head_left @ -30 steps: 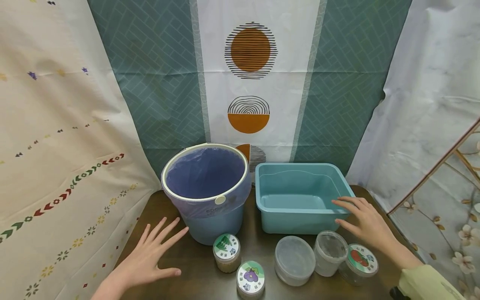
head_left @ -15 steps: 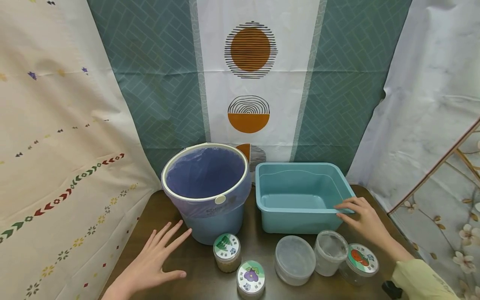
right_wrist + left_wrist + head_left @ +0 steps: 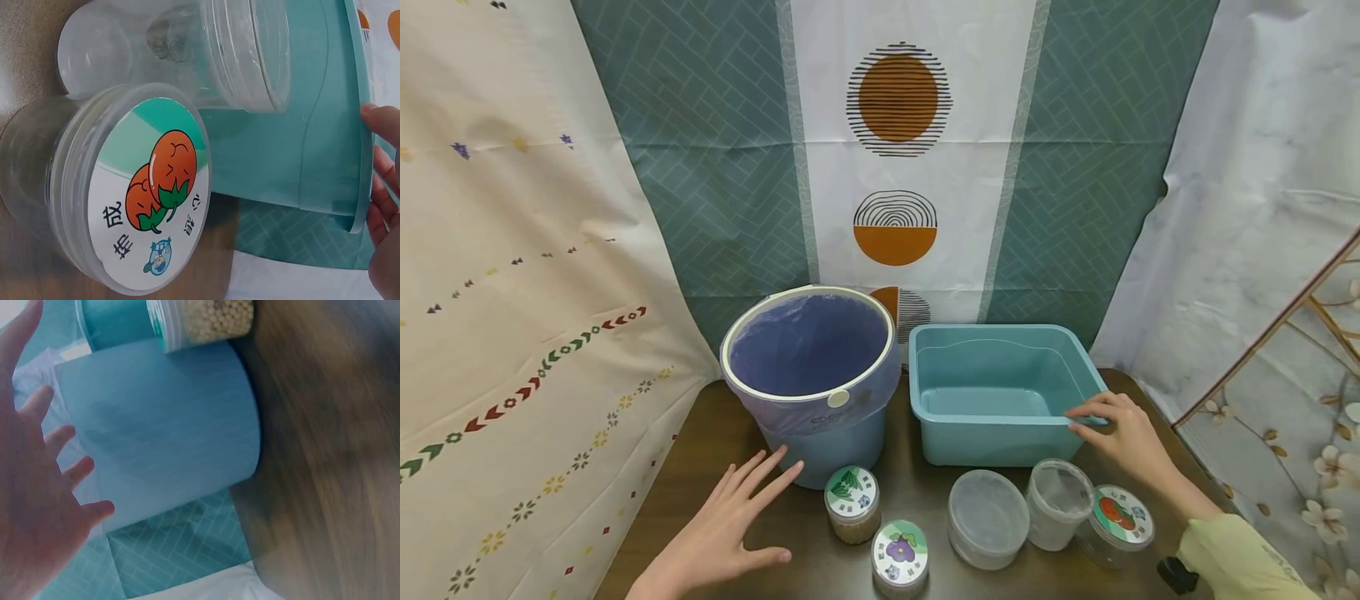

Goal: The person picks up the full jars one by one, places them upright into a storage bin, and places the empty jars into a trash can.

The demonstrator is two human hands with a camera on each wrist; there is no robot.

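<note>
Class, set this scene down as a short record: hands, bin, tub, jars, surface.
Left hand: fingers spread, holding nothing, near a round blue plastic bin
Right hand: grips the near right corner of a rectangular teal plastic tub
Tub position: right of the bin
Bin liner: translucent purplish plastic, folded over the rim
Picture-lidded clear jars: three; green-leaf jar, purple-vegetable jar, red-fruit jar
Unlabelled clear containers: two; wide one, narrower one
Surface: dark brown wood-grain table
</note>
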